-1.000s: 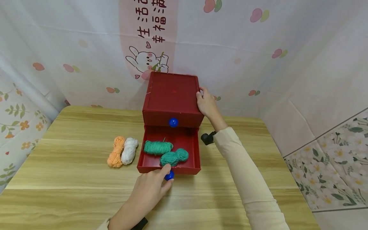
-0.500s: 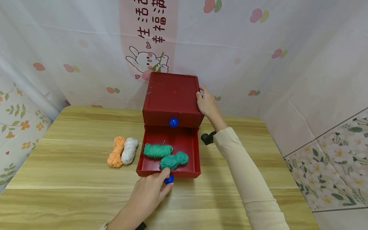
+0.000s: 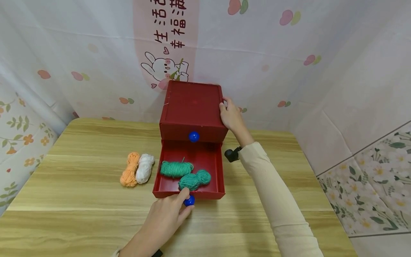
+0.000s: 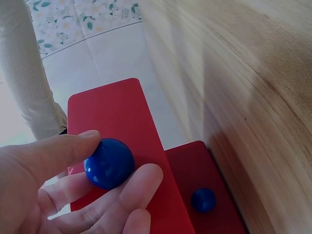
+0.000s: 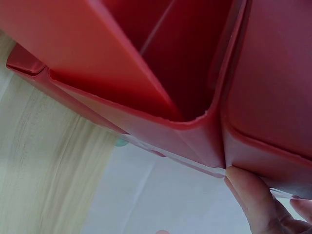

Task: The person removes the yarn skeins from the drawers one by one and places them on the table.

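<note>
My left hand (image 3: 163, 221) pinches a blue round knob (image 4: 109, 163) between thumb and fingers. The knob is on the front of a red drawer (image 3: 210, 196), which stands well out of the red drawer cabinet (image 3: 194, 103). Two green yarn skeins lie inside: one green skein (image 3: 176, 169) at the left and another green skein (image 3: 195, 180) near the front. At the cabinet's upper right edge, my right hand (image 3: 232, 116) rests with fairly straight fingers. In the right wrist view its fingertips touch the red side near a corner.
An orange skein (image 3: 130, 170) and a white skein (image 3: 145, 168) lie side by side on the wooden table (image 3: 80, 178), left of the drawer. Above it, a closed drawer has another blue knob (image 3: 194, 136). A closed lower drawer (image 4: 183, 165) sits beneath. Patterned cloth hangs behind the cabinet.
The drawer has slid slightly further out toward me, with the green skeins and my left hand moving along. Over the last half second almost nothing moves. My right hand stays put.
</note>
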A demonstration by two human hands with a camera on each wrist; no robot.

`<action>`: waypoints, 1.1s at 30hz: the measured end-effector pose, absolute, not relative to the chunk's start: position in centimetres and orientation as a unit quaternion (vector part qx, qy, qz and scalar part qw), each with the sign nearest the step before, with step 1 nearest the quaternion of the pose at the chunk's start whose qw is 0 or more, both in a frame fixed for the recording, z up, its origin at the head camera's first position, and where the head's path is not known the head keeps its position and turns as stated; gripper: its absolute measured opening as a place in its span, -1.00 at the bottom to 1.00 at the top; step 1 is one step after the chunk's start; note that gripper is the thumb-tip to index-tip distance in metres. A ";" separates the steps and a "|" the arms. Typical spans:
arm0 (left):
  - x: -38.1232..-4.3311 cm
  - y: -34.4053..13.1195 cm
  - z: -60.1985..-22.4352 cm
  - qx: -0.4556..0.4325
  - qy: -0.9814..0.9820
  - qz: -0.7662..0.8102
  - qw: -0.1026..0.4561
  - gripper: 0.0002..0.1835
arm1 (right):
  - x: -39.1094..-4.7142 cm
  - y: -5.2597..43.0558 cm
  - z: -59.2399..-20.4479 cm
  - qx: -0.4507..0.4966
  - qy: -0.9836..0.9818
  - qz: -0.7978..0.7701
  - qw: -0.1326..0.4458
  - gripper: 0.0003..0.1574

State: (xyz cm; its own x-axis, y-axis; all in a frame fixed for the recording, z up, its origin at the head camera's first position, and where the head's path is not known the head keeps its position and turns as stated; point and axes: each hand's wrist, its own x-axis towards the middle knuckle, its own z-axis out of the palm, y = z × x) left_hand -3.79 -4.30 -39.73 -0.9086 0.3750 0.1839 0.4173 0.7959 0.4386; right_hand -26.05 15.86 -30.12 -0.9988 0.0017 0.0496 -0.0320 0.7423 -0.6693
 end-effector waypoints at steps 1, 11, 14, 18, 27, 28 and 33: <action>-3.8 -4.3 -39.7 -0.209 -0.946 -0.244 0.041 -0.70 | -26.1 15.9 -30.1 0.008 -0.933 0.359 0.023 -0.37; -3.6 -5.0 -38.9 -0.201 -0.945 -0.257 0.022 -0.78 | -26.1 15.8 -30.0 0.007 -0.931 0.365 0.020 -0.37; -3.7 -5.4 -38.4 -0.198 -0.943 -0.263 0.042 -0.85 | -26.1 15.8 -30.0 0.007 -0.930 0.367 0.023 -0.37; -4.0 -6.2 -37.5 -0.203 -0.935 -0.281 0.077 -0.94 | -26.0 15.8 -30.0 0.007 -0.931 0.365 0.024 -0.38; -6.0 -7.6 -35.6 -0.213 -0.916 -0.310 0.140 -0.89 | -26.2 15.9 -30.1 0.008 -0.933 0.359 0.025 -0.37; -6.3 -7.7 -35.5 -0.216 -0.917 -0.302 0.148 -0.89 | -26.2 15.9 -30.1 0.010 -0.932 0.360 0.025 -0.37; -7.7 -7.9 -34.9 -0.228 -0.930 -0.250 0.145 -0.86 | -26.2 15.9 -30.3 0.009 -0.930 0.366 0.024 -0.38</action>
